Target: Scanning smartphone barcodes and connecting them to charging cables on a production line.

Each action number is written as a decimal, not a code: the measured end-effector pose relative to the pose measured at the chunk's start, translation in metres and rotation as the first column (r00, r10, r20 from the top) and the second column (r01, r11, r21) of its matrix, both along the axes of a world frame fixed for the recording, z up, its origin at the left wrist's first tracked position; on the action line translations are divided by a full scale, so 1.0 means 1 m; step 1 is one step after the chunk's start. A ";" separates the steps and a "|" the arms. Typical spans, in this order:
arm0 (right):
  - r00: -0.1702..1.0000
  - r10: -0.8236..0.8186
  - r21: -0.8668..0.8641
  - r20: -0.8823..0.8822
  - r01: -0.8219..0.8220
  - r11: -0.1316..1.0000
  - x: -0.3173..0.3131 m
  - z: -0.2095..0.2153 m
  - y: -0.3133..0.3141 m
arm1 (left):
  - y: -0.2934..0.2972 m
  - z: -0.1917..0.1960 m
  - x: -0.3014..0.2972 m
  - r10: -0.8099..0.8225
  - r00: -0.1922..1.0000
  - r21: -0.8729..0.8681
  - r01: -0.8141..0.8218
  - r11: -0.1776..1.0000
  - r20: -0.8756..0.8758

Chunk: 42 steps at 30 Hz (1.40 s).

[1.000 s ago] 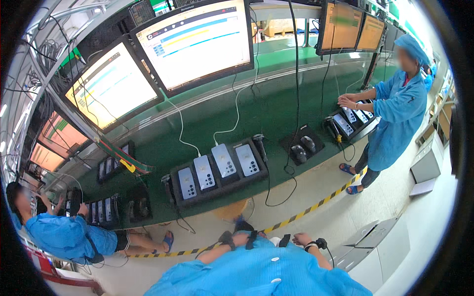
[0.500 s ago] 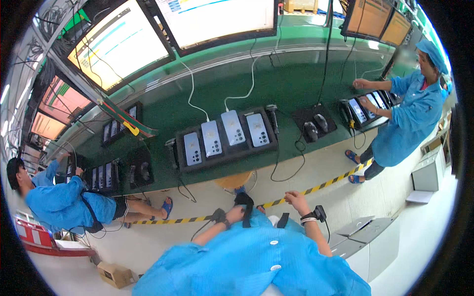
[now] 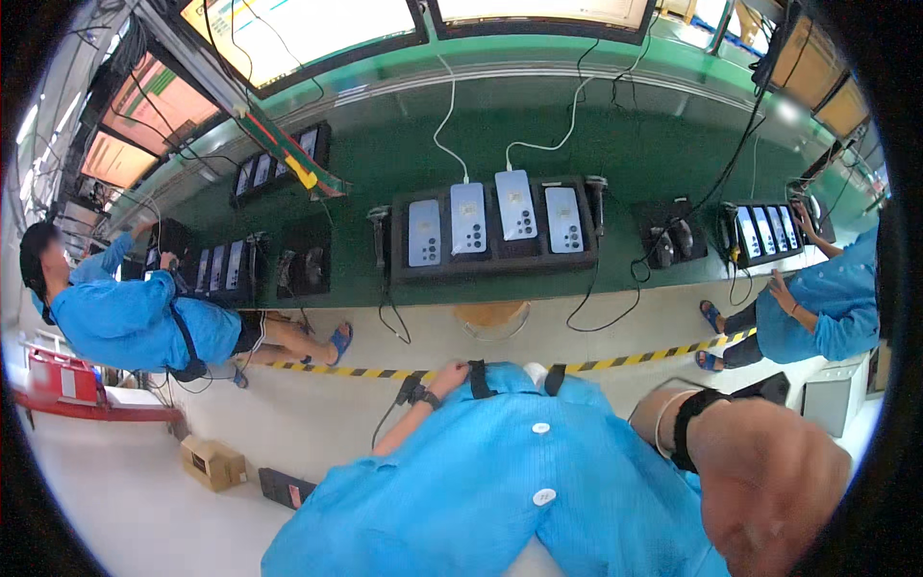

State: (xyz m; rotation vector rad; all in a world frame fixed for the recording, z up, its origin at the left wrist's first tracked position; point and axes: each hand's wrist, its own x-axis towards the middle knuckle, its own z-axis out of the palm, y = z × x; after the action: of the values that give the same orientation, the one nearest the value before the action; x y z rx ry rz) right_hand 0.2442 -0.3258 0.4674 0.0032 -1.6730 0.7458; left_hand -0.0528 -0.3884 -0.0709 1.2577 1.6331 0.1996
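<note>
My left hand [image 3: 450,378] is at my waist, its fingers curled beside a black strap [image 3: 481,379] on my blue smock [image 3: 452,471]. Whether it grips anything there is hidden. Large and slightly blurred, my right hand [image 3: 769,471] is raised close at the lower right. Its fingers are folded in, and the inside of the hand does not show. Both wrists wear black bands. Away from both hands, a dark foam tray [image 3: 490,267] on the green bench holds several light-blue phones [image 3: 468,218]; white cables run to the middle two.
Handheld scanners [image 3: 378,236] flank the tray. Two mice [image 3: 673,240] lie on a black pad at its right. Co-workers in blue smocks [image 3: 144,313] stand left and right beside other phone trays. A stool [image 3: 490,315] sits below the bench; yellow-black tape [image 3: 625,358] crosses the floor.
My right hand has come up from in front of me to close at the lower right. My left hand has shifted slightly at the waist. The view has turned, and the bench appears farther right.
</note>
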 end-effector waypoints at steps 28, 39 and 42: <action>0.908 0.418 0.020 -0.014 -0.418 0.908 -0.150 -0.015 -0.010 | -0.085 0.002 -0.120 0.402 0.912 0.019 -0.405 0.914 0.082; 0.909 0.417 0.023 -0.003 -0.417 0.909 -0.160 -0.015 -0.009 | -0.067 -0.002 -0.116 0.410 0.896 -0.010 -0.415 0.910 0.169; 0.911 0.412 0.018 -0.009 -0.412 0.911 -0.161 -0.016 -0.005 | -0.069 -0.001 -0.117 0.344 0.935 -0.023 -0.343 0.939 0.086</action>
State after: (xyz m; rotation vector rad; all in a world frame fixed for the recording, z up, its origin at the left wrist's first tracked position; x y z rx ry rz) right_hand 0.0828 -0.3303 0.4519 0.3835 -1.6856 1.0459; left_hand -0.1697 -0.4575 -0.0723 0.9347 1.7654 0.4591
